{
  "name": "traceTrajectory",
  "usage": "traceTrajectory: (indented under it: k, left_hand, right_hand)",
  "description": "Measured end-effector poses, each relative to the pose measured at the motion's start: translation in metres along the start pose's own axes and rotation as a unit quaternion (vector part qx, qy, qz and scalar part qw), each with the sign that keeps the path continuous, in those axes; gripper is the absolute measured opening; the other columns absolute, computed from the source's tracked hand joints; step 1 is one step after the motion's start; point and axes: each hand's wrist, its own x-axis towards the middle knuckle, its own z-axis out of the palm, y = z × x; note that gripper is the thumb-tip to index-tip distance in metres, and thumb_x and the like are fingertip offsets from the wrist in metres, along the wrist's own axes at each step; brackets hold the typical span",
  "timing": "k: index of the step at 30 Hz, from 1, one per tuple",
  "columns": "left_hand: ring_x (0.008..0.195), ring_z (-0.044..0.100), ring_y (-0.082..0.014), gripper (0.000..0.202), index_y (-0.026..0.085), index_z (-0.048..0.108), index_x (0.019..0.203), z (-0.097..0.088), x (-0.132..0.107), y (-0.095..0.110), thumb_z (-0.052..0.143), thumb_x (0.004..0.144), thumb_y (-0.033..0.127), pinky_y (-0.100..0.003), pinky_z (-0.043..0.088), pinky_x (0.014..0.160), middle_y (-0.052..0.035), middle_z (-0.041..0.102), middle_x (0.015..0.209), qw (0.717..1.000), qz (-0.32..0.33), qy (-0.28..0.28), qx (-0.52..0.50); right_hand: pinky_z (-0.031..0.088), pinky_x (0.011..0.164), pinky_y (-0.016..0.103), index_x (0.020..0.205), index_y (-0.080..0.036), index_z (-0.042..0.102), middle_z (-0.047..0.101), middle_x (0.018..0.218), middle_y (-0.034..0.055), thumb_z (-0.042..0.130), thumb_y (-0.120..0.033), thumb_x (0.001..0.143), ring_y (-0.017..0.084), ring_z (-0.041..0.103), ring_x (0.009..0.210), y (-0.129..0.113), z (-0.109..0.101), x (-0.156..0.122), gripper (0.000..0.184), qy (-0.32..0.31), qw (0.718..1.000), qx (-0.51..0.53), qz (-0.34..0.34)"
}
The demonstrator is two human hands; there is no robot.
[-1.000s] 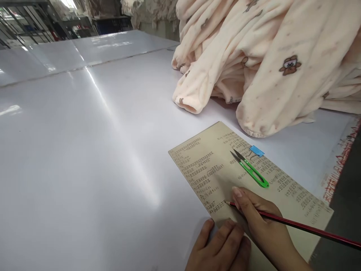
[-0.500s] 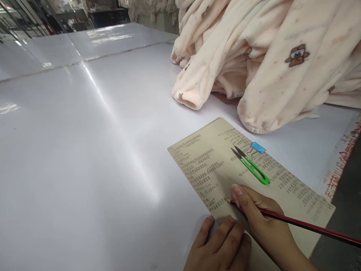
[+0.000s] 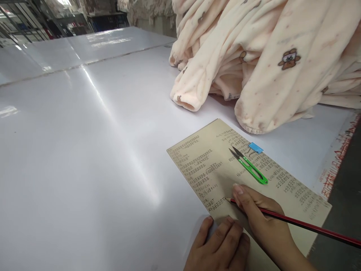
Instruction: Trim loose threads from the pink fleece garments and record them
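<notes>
My right hand (image 3: 261, 210) is shut on a red and black pencil (image 3: 299, 222), with the sharpened tip touching a handwritten line on a beige paper sheet (image 3: 217, 141). My left hand (image 3: 217, 244) rests flat at the sheet's lower edge, holding nothing. Green-handled thread snips (image 3: 249, 169) lie on the sheet just above my right hand. A blue binder clip (image 3: 255, 148) sits on the sheet's upper right edge. Behind the sheet, a heap of pale pink fleece garments (image 3: 270, 67) with small bear prints lies close to its far corner.
The sheet lies on a glossy white table top (image 3: 84, 150) with seams across it. A red-printed strip (image 3: 335, 162) runs along the right table edge, beyond which is a dark floor (image 3: 342, 226). Metal shelving (image 3: 28, 22) stands far off.
The view has drifted slightly, shifting the scene a little up and left. My hands and the pencil keep nearly the same place on the sheet.
</notes>
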Motion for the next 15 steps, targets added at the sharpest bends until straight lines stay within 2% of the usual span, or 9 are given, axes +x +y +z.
traceTrajectory:
  k: [2, 4, 7, 8, 10, 12, 15]
  left_hand:
    - [0.117, 0.048, -0.0114, 0.03, 0.019, 0.06, 0.108, -0.002, -0.001, -0.001, 0.039, 0.09, 0.029, -0.03, 0.027, 0.109, 0.0032, 0.062, 0.118, 1.0, 0.004, -0.01, -0.02]
    - [0.119, 0.047, -0.0137, 0.032, 0.018, 0.057, 0.113, -0.006, -0.001, -0.003, 0.041, 0.089, 0.031, -0.032, 0.032, 0.106, 0.0011, 0.06, 0.122, 0.998, 0.007, -0.045, -0.039]
    - [0.121, 0.046, -0.0183, 0.041, 0.017, 0.05, 0.122, -0.017, 0.004, -0.004, 0.043, 0.087, 0.036, -0.039, 0.039, 0.102, -0.0021, 0.053, 0.13, 0.987, 0.012, -0.145, -0.07]
    - [0.122, 0.045, -0.0198, 0.043, 0.018, 0.048, 0.124, -0.022, 0.007, -0.004, 0.043, 0.086, 0.037, -0.042, 0.039, 0.102, -0.0028, 0.05, 0.133, 0.98, 0.008, -0.181, -0.082]
    - [0.124, 0.043, -0.0216, 0.046, 0.02, 0.045, 0.127, -0.032, 0.013, -0.001, 0.044, 0.084, 0.036, -0.047, 0.037, 0.103, -0.0026, 0.046, 0.136, 0.966, -0.014, -0.235, -0.105]
    - [0.126, 0.042, -0.021, 0.045, 0.023, 0.046, 0.126, -0.041, 0.016, 0.004, 0.046, 0.082, 0.031, -0.048, 0.034, 0.105, -0.0017, 0.046, 0.137, 0.961, -0.039, -0.249, -0.118]
    - [0.124, 0.044, -0.0209, 0.043, 0.021, 0.051, 0.122, -0.048, 0.012, 0.011, 0.046, 0.08, 0.02, -0.05, 0.034, 0.105, -0.0046, 0.049, 0.133, 0.968, -0.045, -0.224, -0.102]
  right_hand:
    - [0.035, 0.044, 0.021, 0.059, -0.022, 0.044, 0.042, 0.055, -0.0042, 0.041, -0.041, 0.091, 0.011, 0.042, 0.049, 0.0, -0.002, 0.002, 0.038, 0.027, 0.999, 0.032, 0.007]
    - [0.039, 0.048, 0.022, 0.069, -0.021, 0.051, 0.05, 0.064, -0.0028, 0.036, -0.043, 0.093, 0.011, 0.049, 0.056, -0.001, -0.002, 0.004, 0.035, 0.046, 0.997, 0.062, -0.003]
    - [0.046, 0.067, 0.03, 0.074, -0.018, 0.056, 0.057, 0.078, 0.0005, 0.04, -0.047, 0.092, 0.014, 0.056, 0.075, -0.002, -0.001, 0.007, 0.038, 0.065, 0.992, 0.094, -0.052]
    - [0.046, 0.069, 0.032, 0.076, -0.017, 0.056, 0.057, 0.08, 0.0008, 0.04, -0.047, 0.091, 0.014, 0.057, 0.076, -0.001, -0.001, 0.007, 0.038, 0.074, 0.99, 0.103, -0.065]
    - [0.048, 0.061, 0.029, 0.086, -0.015, 0.057, 0.058, 0.079, 0.0, 0.042, -0.046, 0.092, 0.011, 0.057, 0.066, 0.001, 0.002, 0.007, 0.034, 0.094, 0.987, 0.111, -0.075]
    - [0.048, 0.055, 0.026, 0.099, -0.015, 0.056, 0.059, 0.08, -0.0003, 0.044, -0.041, 0.093, 0.009, 0.056, 0.059, 0.002, 0.004, 0.006, 0.029, 0.111, 0.987, 0.093, -0.072]
    - [0.051, 0.065, 0.031, 0.103, -0.015, 0.057, 0.062, 0.093, 0.0027, 0.051, -0.034, 0.09, 0.013, 0.061, 0.073, -0.003, 0.005, 0.004, 0.023, 0.121, 0.99, 0.017, -0.07]
